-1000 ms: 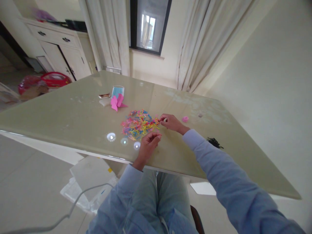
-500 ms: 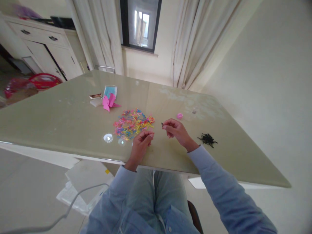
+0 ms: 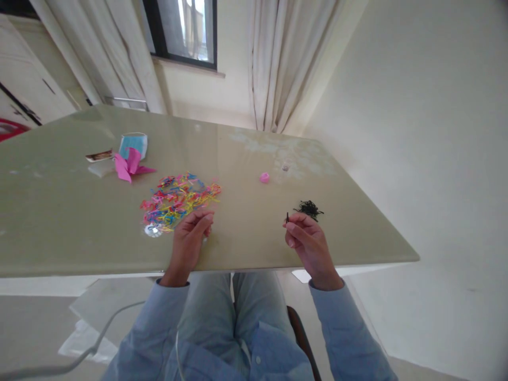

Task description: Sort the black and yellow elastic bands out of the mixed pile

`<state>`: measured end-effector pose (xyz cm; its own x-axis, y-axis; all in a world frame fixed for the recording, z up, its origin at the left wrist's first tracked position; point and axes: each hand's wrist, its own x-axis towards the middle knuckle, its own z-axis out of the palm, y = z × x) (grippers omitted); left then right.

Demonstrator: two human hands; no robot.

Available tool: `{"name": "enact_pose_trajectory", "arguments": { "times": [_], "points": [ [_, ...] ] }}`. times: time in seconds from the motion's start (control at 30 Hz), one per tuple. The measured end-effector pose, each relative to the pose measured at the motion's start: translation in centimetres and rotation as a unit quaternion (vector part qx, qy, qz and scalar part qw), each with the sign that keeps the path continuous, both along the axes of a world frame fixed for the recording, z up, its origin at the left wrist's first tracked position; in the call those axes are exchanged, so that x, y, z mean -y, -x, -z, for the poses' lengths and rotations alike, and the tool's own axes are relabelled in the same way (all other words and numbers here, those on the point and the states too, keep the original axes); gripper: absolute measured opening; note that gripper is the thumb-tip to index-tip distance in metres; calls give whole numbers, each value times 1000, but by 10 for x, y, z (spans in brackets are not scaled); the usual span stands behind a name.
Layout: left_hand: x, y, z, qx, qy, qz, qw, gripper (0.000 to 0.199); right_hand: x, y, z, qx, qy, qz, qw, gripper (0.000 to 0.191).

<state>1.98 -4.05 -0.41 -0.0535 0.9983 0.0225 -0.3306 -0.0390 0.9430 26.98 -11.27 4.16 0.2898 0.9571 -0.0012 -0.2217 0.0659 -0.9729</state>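
Note:
My right hand (image 3: pixel 307 238) pinches a small black rubber band (image 3: pixel 288 217) between thumb and forefinger, just in front of a pile of black rubber bands (image 3: pixel 310 209). The band stands up from the fingertips as a short dark strip. Beside the near right edge of a loose heap of multicoloured rubber bands (image 3: pixel 174 198), my left hand (image 3: pixel 190 235) is closed, thumb pressed to forefinger. Whatever its fingers may hold cannot be made out. Both wrists lie near the table's front edge, with the hands well apart.
A small pink ring-shaped thing (image 3: pixel 264 178) lies beyond my hands, near a small clear piece (image 3: pixel 285 168). Back left are a pink folded paper shape (image 3: pixel 129 165), a blue face mask (image 3: pixel 134 144) and a brown-and-white packet (image 3: pixel 99 156). A wall (image 3: pixel 416 132) borders the table's right side.
My right hand has moved right with the black band, away from my left hand and over to the black pile. My left hand stays closed beside the coloured heap. The view has turned right.

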Motion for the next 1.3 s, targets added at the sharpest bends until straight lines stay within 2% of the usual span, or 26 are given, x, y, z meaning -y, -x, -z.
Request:
{"name": "enact_pose_trajectory", "arguments": {
  "times": [0.17,0.4,0.7,0.93,1.03,1.17,1.23,1.3],
  "points": [
    [2,-2,-4,-3,-1,-8,1000,20,19,-14,-2,-13,-16,48,999,20],
    [1,-2,-4,-6,14,-18,1000,21,23,-32,-9,-4,-24,77,997,21],
    [0,0,-2,-7,13,-22,1000,18,22,-54,1,19,-16,123,992,25],
    [0,-1,-2,-8,18,-23,1000,18,5,-84,14,122,-25,157,980,27],
    [-1,-2,-2,-8,16,-22,1000,19,-10,-106,21,208,-5,186,960,30],
    [-1,-2,0,-7,13,-22,1000,19,-23,-127,29,334,45,206,919,33],
    [-2,-1,1,-7,12,-21,1000,20,-23,-129,31,356,52,212,909,34],
    [-2,-1,1,-7,11,-22,1000,20,-21,-124,33,353,53,211,910,35]
  ]
}}
